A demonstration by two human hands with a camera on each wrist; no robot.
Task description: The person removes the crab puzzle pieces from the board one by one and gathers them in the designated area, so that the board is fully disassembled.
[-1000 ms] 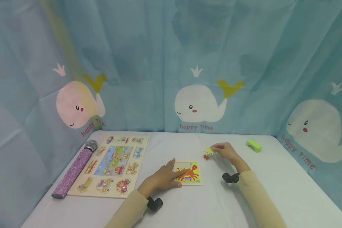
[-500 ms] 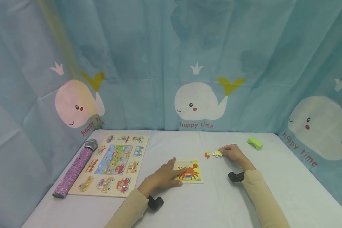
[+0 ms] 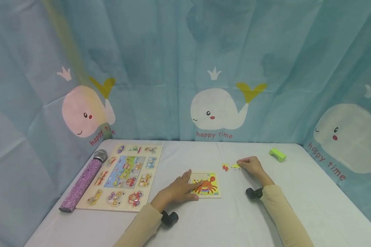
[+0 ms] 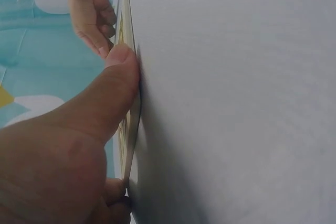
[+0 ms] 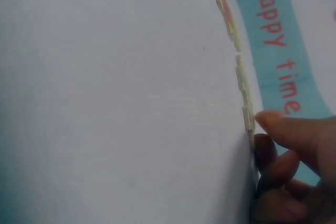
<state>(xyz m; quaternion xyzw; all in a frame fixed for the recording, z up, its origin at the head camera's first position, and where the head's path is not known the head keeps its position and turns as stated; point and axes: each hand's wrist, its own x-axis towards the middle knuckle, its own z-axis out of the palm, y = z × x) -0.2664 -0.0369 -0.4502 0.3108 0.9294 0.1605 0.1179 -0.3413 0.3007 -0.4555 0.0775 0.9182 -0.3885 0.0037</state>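
In the head view, a small square wooden crab puzzle (image 3: 211, 193) lies on the table. My left hand (image 3: 180, 188) rests over its left side with fingers spread, one fingertip on the crab picture. The left wrist view shows the thumb (image 4: 105, 90) against the edge of the puzzle board (image 4: 135, 114). Beyond the board, my right hand (image 3: 251, 165) pinches the right end of a yellow puzzle piece (image 3: 236, 167), which looks flat on the table; the right wrist view shows the thumb (image 5: 273, 121) on it. Left of that piece lies a red-and-yellow puzzle piece (image 3: 225, 167).
A large wooden vehicle puzzle (image 3: 111, 202) occupies the left of the table (image 3: 210, 223). Along its left side lies a glittery purple microphone (image 3: 83, 183). A green arch block (image 3: 277, 155) sits at the far right. Whale-print curtains (image 3: 160, 103) enclose the back and sides.
My right hand has shifted right with the yellow piece, away from the red-and-yellow piece, and has stayed nearly in place since. The left hand has not visibly moved on the crab puzzle.
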